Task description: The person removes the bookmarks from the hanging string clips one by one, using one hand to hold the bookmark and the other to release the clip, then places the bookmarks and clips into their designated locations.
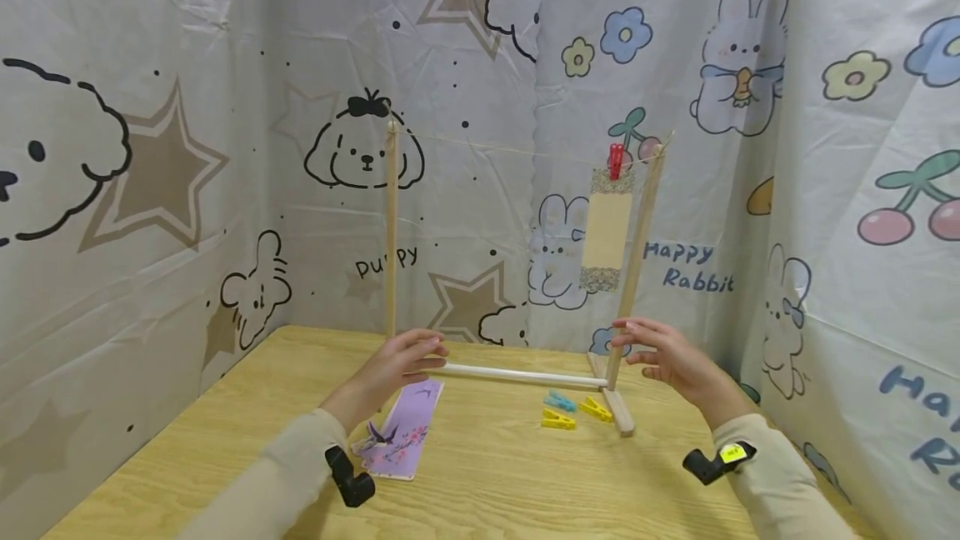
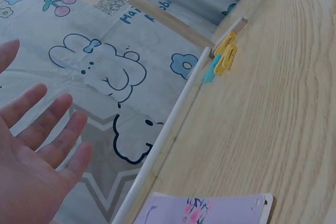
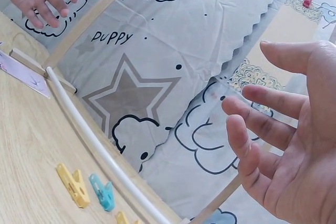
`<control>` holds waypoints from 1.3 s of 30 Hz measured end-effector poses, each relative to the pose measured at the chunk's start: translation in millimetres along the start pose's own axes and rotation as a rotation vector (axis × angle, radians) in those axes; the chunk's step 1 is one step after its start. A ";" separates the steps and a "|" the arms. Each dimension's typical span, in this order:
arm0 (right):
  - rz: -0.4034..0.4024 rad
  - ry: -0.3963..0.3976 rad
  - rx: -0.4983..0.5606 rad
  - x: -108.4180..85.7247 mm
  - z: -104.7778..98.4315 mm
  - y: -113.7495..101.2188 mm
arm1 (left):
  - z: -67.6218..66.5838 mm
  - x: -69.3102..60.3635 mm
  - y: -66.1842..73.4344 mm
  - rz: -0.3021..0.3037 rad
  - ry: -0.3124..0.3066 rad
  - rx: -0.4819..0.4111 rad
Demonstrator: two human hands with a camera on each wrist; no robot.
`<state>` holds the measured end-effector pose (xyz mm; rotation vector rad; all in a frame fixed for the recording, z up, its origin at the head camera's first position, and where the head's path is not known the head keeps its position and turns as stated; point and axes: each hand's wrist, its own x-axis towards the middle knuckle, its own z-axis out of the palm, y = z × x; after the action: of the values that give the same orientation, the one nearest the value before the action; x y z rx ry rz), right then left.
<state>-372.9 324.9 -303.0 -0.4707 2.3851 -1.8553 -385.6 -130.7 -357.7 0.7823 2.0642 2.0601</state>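
Observation:
My left hand point(image 1: 401, 361) hovers in front of the frame's left wooden post point(image 1: 392, 232), fingers loosely extended and holding nothing. Below it on the table lies a purple card point(image 1: 408, 432) printed with blossoms and a bird. My right hand point(image 1: 667, 357) is raised beside the right wooden post point(image 1: 639, 265), its fingers relaxed and bent a little, the palm free. A red clothespin point(image 1: 616, 162) fastens a beige card with lace-patterned ends point(image 1: 607, 232) to the string point(image 1: 495, 147) between the posts. Two yellow clothespins point(image 1: 558, 419) and a blue clothespin point(image 1: 560, 401) lie near the right foot.
A white rod point(image 1: 525, 375) joins the posts low down, just above the wooden table point(image 1: 495, 482). The right post stands on a wooden foot point(image 1: 618, 413). Printed curtains point(image 1: 480, 48) hang behind the table and at both sides.

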 end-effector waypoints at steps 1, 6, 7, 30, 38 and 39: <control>-0.001 0.001 -0.004 -0.2 -0.7 -1.6 | 1.2 1.7 -0.1 0.007 0.003 -0.005; -0.018 0.006 0.003 0.7 -5.3 -6.9 | 9.5 11.3 2.7 0.034 0.029 -0.032; -0.024 0.005 0.003 1.3 -6.1 -7.4 | 10.8 13.2 2.8 0.035 0.031 -0.035; -0.064 0.026 -0.025 -0.3 -17.1 -27.5 | 31.6 39.6 12.7 0.052 -0.019 0.008; -0.082 0.026 -0.037 3.6 -17.4 -34.9 | 38.2 46.5 14.9 0.061 -0.007 0.015; -0.076 0.030 -0.032 4.2 -17.0 -35.5 | 39.7 47.1 15.3 0.064 -0.016 0.013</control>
<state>-374.4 331.8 -264.0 -0.5480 2.4526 -1.8709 -404.7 -75.5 -333.0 0.8754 2.0732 2.0680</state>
